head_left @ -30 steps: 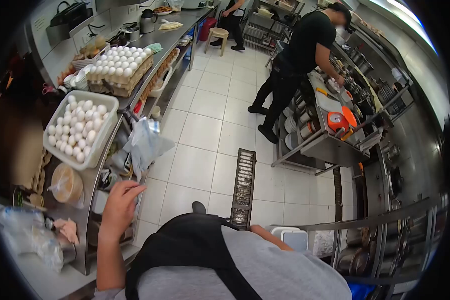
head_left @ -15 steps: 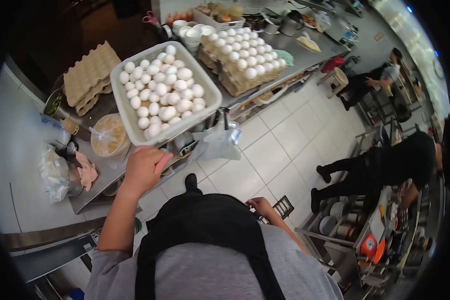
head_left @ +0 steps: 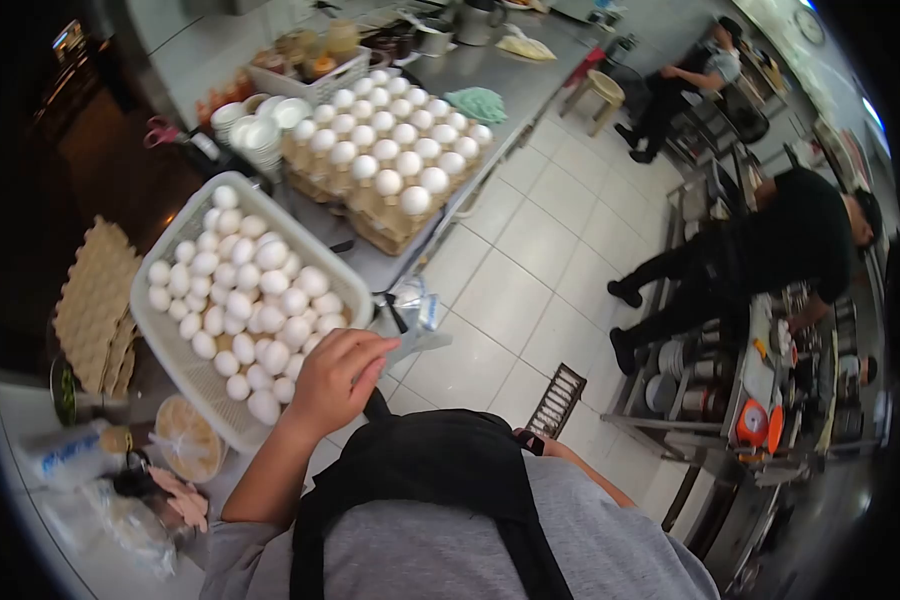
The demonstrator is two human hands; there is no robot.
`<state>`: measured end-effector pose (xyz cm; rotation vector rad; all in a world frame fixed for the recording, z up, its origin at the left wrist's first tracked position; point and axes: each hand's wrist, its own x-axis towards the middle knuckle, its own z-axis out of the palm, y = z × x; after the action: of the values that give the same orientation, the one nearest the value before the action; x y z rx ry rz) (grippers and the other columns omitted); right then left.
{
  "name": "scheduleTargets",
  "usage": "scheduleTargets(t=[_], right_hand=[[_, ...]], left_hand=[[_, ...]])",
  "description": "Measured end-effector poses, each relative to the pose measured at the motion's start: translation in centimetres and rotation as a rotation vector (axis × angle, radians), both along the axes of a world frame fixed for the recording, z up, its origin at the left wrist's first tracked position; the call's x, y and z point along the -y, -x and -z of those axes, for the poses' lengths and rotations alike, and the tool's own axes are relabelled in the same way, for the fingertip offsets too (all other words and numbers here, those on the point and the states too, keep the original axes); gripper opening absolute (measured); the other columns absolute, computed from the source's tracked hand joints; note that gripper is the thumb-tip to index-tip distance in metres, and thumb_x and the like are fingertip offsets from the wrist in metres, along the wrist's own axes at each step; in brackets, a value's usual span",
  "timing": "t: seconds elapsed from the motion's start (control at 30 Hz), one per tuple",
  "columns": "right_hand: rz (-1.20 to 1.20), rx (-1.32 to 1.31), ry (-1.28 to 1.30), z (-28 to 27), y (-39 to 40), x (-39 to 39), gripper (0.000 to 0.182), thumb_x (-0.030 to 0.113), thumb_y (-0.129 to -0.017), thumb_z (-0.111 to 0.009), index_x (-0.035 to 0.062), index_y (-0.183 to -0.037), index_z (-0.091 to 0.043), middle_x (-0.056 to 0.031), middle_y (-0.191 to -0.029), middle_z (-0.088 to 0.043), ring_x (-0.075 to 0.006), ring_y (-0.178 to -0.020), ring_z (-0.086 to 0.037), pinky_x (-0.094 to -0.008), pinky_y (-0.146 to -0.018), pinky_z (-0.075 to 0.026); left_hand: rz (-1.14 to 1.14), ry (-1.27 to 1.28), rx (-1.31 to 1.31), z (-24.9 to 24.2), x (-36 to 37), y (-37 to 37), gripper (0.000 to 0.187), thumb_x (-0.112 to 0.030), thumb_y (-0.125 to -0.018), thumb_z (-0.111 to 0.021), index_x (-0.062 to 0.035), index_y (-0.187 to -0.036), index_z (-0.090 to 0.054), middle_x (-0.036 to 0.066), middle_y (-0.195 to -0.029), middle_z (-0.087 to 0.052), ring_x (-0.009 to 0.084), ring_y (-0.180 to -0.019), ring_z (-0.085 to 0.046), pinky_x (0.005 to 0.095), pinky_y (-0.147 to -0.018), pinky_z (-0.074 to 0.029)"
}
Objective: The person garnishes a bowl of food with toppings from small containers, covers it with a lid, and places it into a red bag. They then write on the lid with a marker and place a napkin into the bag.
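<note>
My left hand is raised at the near corner of a pale plastic basket, overlapping its edge in this view. Its fingers are loosely bent toward the right, thumb apart, with nothing visible in them. White eggs are heaped in the basket. Beyond it, more eggs stand in rows on a stack of cardboard egg trays. At my right side, only part of my right hand shows beside the black apron; its fingers are hidden.
Egg trays without eggs lean left of the basket, near a bagged tub. White bowls and a crate of jars stand behind. Across the tiled floor, one person bends over a counter; another is farther back.
My view has swung right, so the basket and trays sit farther left. My left hand has moved rightward along the basket's near side. My right hand has slipped mostly behind the apron.
</note>
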<state>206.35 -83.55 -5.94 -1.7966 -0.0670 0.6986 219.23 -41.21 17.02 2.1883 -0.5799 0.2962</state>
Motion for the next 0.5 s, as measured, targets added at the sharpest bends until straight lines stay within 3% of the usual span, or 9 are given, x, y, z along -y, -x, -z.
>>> scheduleTargets(t=[0.07, 0.1, 0.17, 0.2, 0.23, 0.5], right_hand=[[-0.147, 0.193, 0.111, -1.8, 1.1, 1.8, 0.029, 0.024, -0.085, -0.057, -0.0009, -0.098, -0.064, -0.0142, -0.095, -0.067, -0.0328, -0.094, -0.063, -0.0365, -0.085, -0.048], [-0.11, 0.19, 0.113, -4.6, 0.9, 2.0, 0.029, 0.024, -0.085, -0.057, -0.0009, -0.098, -0.064, -0.0142, -0.095, -0.067, -0.0328, -0.094, -0.063, -0.0365, -0.085, -0.048], [-0.147, -0.171, 0.366, -9.3, 0.1, 2.9, 0.033, 0.023, -0.085, -0.058, 0.0002, -0.108, -0.061, -0.0126, -0.107, -0.065, -0.0252, -0.099, -0.061, -0.031, -0.09, -0.046], [-0.039, -0.33, 0.157, -5.8, 1.3, 6.1, 0.035, 0.022, -0.089, -0.057, 0.0001, -0.116, -0.057, -0.0097, -0.113, -0.062, -0.0182, -0.1, -0.058, -0.0283, -0.092, -0.044], [0.018, -0.324, 0.064, -4.2, 2.8, 8.5, 0.034, 0.022, -0.089, -0.057, 0.0, -0.116, -0.056, -0.0096, -0.112, -0.062, -0.0179, -0.1, -0.057, -0.0282, -0.092, -0.044], [0.199, -0.106, -0.1, -3.2, 9.1, 24.6, 0.031, 0.019, -0.091, -0.055, -0.0008, -0.116, -0.056, -0.0086, -0.109, -0.063, -0.0153, -0.098, -0.056, -0.028, -0.09, -0.045]], left_hand=[[0.098, 0.017, -0.012, 0.1, 3.6, -1.2, 0.023, -0.006, -0.081, -0.062, -0.008, -0.104, -0.067, 0.008, -0.093, -0.064, 0.0263, -0.087, -0.06, 0.0357, -0.078, -0.048], [0.159, 0.024, -0.046, 0.3, 5.6, -1.7, 0.025, -0.005, -0.081, -0.062, -0.0074, -0.104, -0.067, 0.009, -0.095, -0.063, 0.0268, -0.089, -0.059, 0.0354, -0.08, -0.048], [0.243, 0.031, -0.073, 0.4, 10.0, -2.4, 0.026, -0.004, -0.08, -0.062, -0.0068, -0.105, -0.067, 0.01, -0.097, -0.063, 0.0272, -0.092, -0.059, 0.0352, -0.082, -0.047], [0.288, 0.005, -0.082, 0.5, 12.4, -2.7, 0.026, -0.004, -0.08, -0.062, -0.0071, -0.105, -0.067, 0.009, -0.097, -0.063, 0.0268, -0.093, -0.059, 0.0349, -0.082, -0.047], [0.322, -0.017, -0.092, 0.7, 14.9, -2.8, 0.026, -0.004, -0.08, -0.062, -0.0074, -0.105, -0.067, 0.009, -0.098, -0.062, 0.0263, -0.094, -0.059, 0.0347, -0.083, -0.047], [0.521, -0.023, 0.01, 1.6, 35.9, -1.8, 0.025, -0.01, -0.081, -0.065, -0.0101, -0.106, -0.067, 0.007, -0.104, -0.061, 0.0268, -0.097, -0.058, 0.0365, -0.084, -0.047]])
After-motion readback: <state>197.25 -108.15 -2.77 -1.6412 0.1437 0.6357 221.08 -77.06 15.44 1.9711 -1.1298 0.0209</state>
